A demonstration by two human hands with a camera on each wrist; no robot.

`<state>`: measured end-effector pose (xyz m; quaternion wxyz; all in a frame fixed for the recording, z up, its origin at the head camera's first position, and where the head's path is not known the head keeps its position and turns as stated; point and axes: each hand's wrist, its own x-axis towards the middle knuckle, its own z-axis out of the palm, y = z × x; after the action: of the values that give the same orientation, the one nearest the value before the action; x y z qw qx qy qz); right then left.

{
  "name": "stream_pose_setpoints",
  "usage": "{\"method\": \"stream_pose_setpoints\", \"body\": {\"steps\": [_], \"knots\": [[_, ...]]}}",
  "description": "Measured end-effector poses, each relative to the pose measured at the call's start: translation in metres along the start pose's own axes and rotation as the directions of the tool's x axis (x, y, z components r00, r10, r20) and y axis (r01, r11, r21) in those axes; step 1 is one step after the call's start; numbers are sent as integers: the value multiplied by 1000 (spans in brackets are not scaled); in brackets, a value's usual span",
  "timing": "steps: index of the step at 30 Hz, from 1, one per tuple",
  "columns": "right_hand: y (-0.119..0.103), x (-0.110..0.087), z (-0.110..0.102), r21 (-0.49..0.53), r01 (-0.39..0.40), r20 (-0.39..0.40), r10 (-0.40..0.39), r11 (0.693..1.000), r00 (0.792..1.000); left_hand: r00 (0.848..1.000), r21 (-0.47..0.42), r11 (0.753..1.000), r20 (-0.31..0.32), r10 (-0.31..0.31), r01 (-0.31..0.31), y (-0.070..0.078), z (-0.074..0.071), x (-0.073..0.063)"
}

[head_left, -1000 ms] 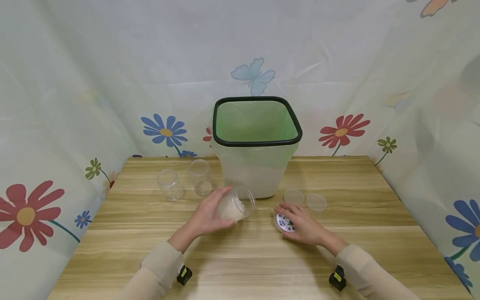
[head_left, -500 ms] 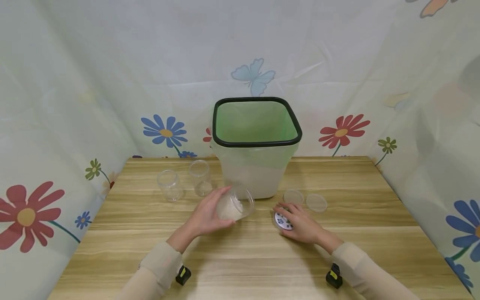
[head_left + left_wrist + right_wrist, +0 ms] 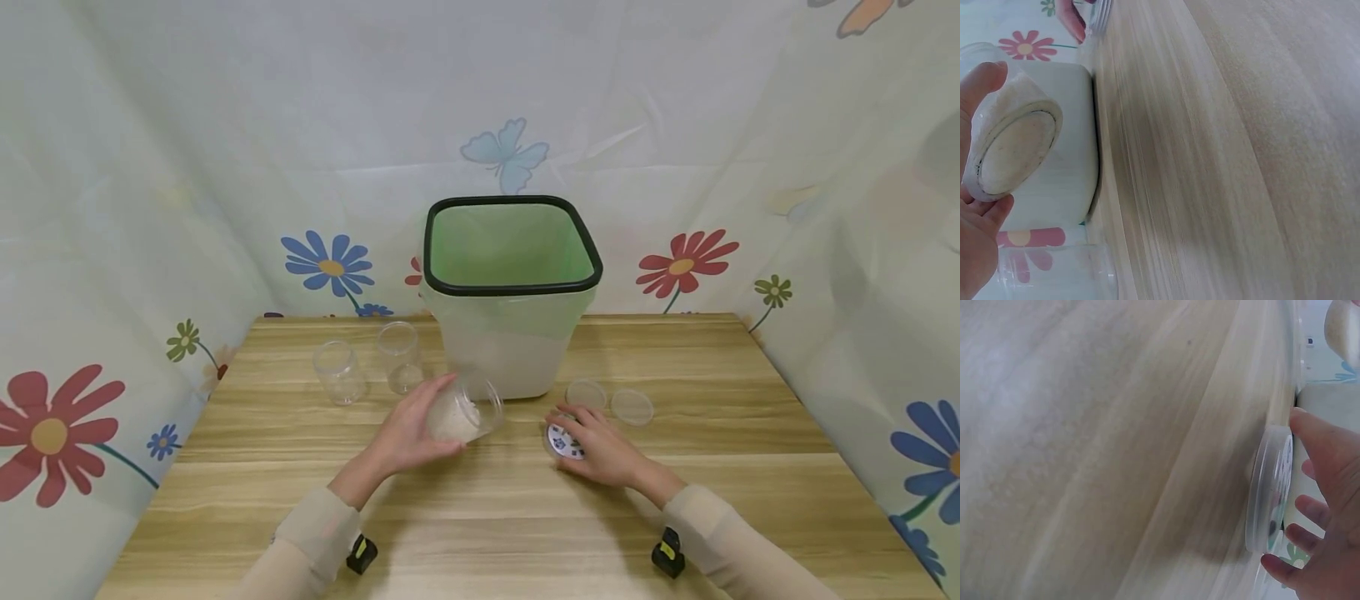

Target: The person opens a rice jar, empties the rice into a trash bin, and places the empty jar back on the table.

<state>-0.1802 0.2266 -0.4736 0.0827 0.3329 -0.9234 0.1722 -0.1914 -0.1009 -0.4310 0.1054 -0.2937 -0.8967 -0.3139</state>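
My left hand (image 3: 405,429) grips a clear jar (image 3: 455,419) with white granular stuff in it. The jar is tilted, its open mouth facing right; its round base (image 3: 1017,153) faces the left wrist camera. My right hand (image 3: 606,452) is over a round jar lid (image 3: 562,442) with a white printed top. Thumb and fingertips sit at opposite edges of this lid, which shows edge-on low over the tabletop in the right wrist view. Just behind that hand, two clear discs (image 3: 632,407) lie on the wooden table (image 3: 495,533).
A tall bin (image 3: 502,358) with a black rim and a green inside stands behind the hands. To its left are two upright clear jars, one shorter jar (image 3: 339,373) and one nearer the bin (image 3: 400,358). Flower-printed cloth hangs around the table's back and sides.
The left hand and its jar have shifted slightly left. The right hand and the printed lid moved a little left early on, then stayed nearly still.
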Motion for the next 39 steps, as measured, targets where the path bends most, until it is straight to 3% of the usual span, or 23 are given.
{"method": "stream_pose_setpoints", "body": {"steps": [8, 14, 19, 27, 39], "knots": [[4, 6, -7, 21, 30, -114, -28, 999, 993, 1000, -1, 1000, -12, -7, 7, -2, -4, -3], [10, 11, -11, -1, 1, -143, -1, 1000, 990, 1000, 12, 1000, -20, -15, 15, -5, -9, -5], [12, 16, -18, 6, -32, -151, 33, 999, 988, 999, 17, 1000, -36, -16, 17, -8, -13, -7], [15, 29, -39, 60, -111, -164, 119, 992, 979, 997, 38, 999, -69, 31, -29, -13, -25, -6], [26, 50, -77, 103, -172, -156, 187, 980, 970, 997, 81, 997, -78, -2, 8, -16, -53, -6]]}}
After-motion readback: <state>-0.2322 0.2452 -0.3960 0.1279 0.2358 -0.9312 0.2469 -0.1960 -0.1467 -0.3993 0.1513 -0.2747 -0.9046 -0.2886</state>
